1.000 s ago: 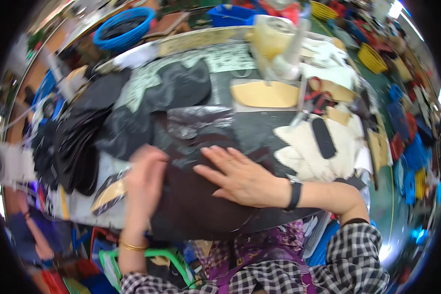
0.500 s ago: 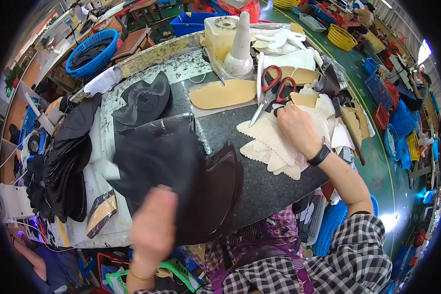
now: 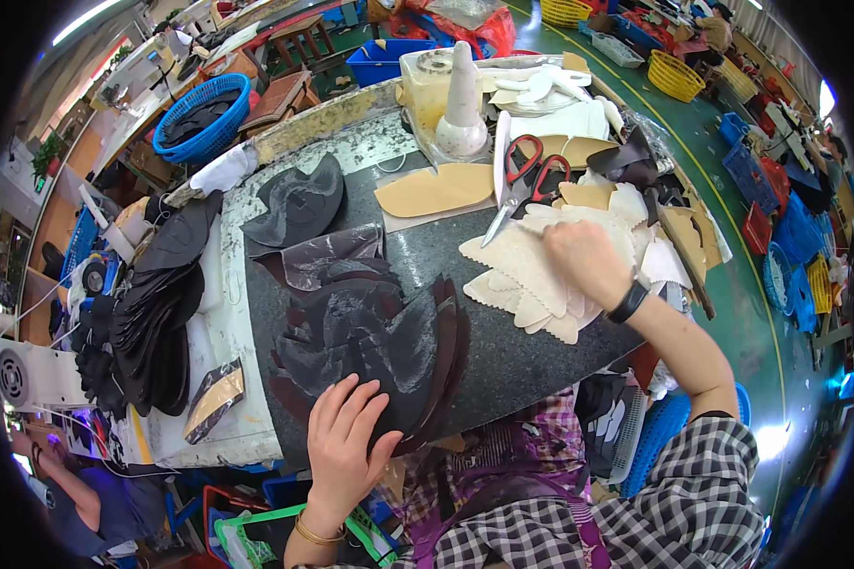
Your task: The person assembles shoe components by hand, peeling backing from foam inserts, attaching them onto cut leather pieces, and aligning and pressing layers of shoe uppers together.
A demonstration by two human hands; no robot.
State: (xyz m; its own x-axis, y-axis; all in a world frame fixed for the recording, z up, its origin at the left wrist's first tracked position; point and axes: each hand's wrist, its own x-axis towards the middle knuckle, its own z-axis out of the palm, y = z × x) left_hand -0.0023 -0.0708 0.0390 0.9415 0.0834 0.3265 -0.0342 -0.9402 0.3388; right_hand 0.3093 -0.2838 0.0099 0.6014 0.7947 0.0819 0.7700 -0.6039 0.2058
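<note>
My left hand (image 3: 346, 438) lies open, fingers spread, on the near end of a black curved piece (image 3: 365, 337) with whitish smears. That piece lies on dark brown shaped pieces (image 3: 449, 327) on the dark tabletop. My right hand (image 3: 590, 263) is closed, its fingertips down at a pile of cream pieces with zigzag edges (image 3: 527, 289); what it pinches, if anything, is hidden. Red-handled scissors (image 3: 517, 194) lie just beyond those fingers. Farther left is another smeared black piece (image 3: 296, 201), and a tan panel (image 3: 436, 190) lies right of it.
A stack of black pieces (image 3: 157, 313) hangs along the table's left side. At the back stands a whitish container with a cone (image 3: 462, 100). Blue baskets (image 3: 199, 119) stand beyond the table. Someone's arm (image 3: 71, 484) shows at lower left.
The dark piece that my left hand was swinging, blurred, now lies on the brown pieces, and that hand rests open on it. My right hand has shifted slightly nearer over the cream pile.
</note>
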